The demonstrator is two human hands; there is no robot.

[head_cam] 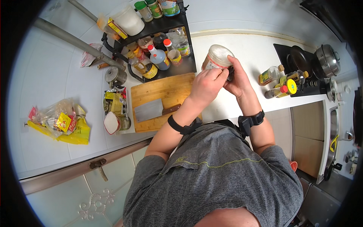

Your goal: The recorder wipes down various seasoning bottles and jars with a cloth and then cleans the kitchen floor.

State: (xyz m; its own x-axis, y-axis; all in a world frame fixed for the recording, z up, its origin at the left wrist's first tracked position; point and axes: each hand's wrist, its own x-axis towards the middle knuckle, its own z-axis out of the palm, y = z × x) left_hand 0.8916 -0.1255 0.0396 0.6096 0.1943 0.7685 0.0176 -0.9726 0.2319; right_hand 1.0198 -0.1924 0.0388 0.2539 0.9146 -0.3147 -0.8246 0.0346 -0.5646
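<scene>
A round plastic jar [218,56] with a whitish lid and a red-and-white label is held tilted above the white countertop [218,103]. My right hand [239,78] grips its right side, thumb up at the lid's edge. The curled fingers of my left hand [207,86] press against the jar's near side, thumb and forefinger pinched together at its rim. What lies between those fingertips is hidden. Something dark shows between the jar and my right palm. Left of my hands, a cleaver [149,110] with a wooden handle lies flat on a wooden cutting board [161,89].
A black two-tier rack [164,27] with several bottles and jars stands behind the board. Several seasoning bottles [269,75] stand on the right, beside a black cooktop [279,52] with pans and a steel pot [326,61]. Packets [113,102] and plastic bags [71,122] are at left.
</scene>
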